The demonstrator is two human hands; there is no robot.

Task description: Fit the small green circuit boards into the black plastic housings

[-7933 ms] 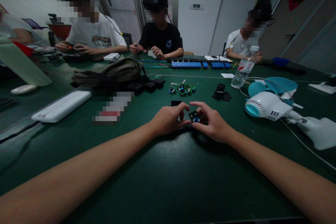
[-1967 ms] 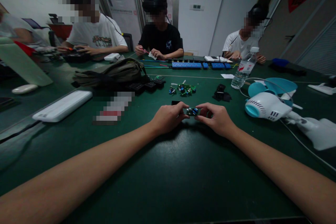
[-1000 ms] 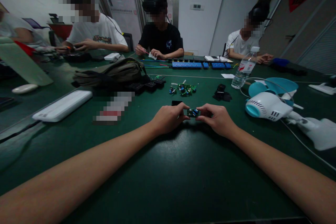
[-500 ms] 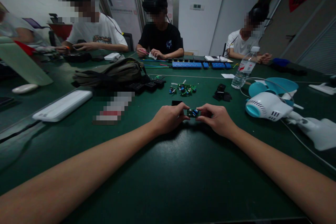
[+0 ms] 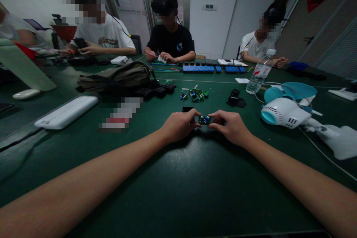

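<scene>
Between both hands, just above the green table (image 5: 178, 193), is a small green circuit board (image 5: 205, 120) with blue and white parts on it. My left hand (image 5: 180, 125) pinches its left edge between thumb and fingers. On the opposite edge, my right hand (image 5: 230, 126) grips it the same way. Right behind my left hand lies a black box-like piece (image 5: 187, 109), partly hidden by the fingers. Farther back rests a small pile of similar circuit boards (image 5: 196, 95). Several black plastic pieces (image 5: 235, 98) sit to the right of that pile.
A fan with teal blades (image 5: 287, 111) and a water bottle (image 5: 260, 72) stand on the right. Leftward are a white power bank (image 5: 67, 112) and a dark bag (image 5: 119, 76). Blue terminal strips (image 5: 198, 68) line the back, where several people sit.
The circuit board has tilted slightly between my fingers; my hands stay in place. Across the table at left, a person has raised a dark object.
</scene>
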